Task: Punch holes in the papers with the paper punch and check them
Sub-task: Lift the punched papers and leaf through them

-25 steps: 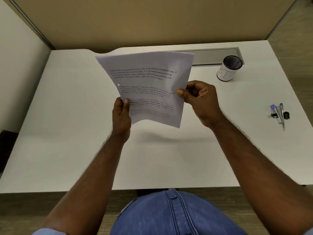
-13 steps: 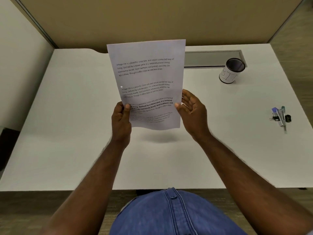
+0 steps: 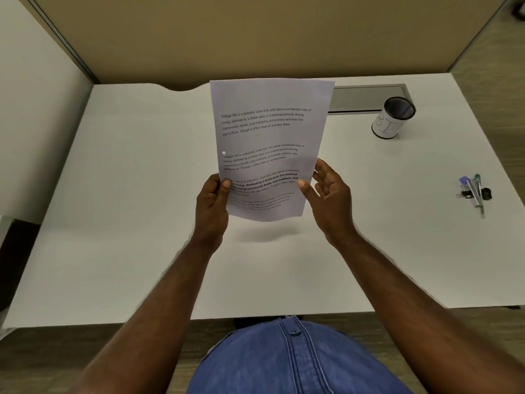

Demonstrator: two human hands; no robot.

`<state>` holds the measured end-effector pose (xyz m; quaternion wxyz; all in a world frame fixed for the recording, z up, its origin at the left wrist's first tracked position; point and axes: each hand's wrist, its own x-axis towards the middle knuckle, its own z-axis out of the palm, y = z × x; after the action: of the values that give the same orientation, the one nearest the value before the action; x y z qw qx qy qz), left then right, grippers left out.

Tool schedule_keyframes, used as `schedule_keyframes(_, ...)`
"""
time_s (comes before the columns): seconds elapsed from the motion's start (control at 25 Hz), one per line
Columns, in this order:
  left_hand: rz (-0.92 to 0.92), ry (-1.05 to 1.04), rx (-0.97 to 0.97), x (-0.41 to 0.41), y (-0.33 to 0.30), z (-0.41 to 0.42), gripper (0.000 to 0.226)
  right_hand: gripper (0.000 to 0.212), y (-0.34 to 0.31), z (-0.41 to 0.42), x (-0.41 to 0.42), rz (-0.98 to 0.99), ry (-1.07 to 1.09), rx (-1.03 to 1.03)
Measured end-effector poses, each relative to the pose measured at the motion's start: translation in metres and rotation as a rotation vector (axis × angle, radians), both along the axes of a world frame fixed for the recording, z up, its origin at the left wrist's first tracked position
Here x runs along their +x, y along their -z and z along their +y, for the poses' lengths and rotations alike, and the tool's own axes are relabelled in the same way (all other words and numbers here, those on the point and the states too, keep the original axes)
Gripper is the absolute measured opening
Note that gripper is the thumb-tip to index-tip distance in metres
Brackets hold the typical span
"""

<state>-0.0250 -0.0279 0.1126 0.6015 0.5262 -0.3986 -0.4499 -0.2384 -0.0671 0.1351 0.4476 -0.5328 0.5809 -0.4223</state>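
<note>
A white sheet of paper [image 3: 270, 132] with black printed lines, some bold, is at the frame's centre over a white desk [image 3: 127, 194], with a white cup [image 3: 390, 120] with a dark inside at upper right, tan walls [image 3: 255, 32] along the top and a blue denim shirt [image 3: 295, 362] at the bottom.

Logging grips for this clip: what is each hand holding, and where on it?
Left hand pinches the paper at its lower left edge. Right hand is open, thumb touching the lower right edge, gripping nothing.

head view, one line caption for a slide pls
Left hand holds a printed sheet upright over the desk, one punched hole visible, right hand open beside it.
</note>
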Motion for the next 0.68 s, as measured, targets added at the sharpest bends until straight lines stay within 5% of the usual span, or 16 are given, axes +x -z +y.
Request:
schedule_keyframes(0.16,-0.017,0.021,0.002,0.008,-0.003,0.001,0.020,0.058,0.000,0.002,0.005,-0.023,0.036,0.003)
schedule_keyframes(0.36,-0.021,0.052,-0.012,0.014,-0.004,0.001,0.019,0.028,-0.006,0.008,0.011,-0.175,0.105,-0.018)
schedule_keyframes(0.68,-0.060,-0.077,-0.001,0.028,-0.012,-0.008,0.022,0.020,-0.024,0.007,-0.003,-0.266,-0.115,-0.007)
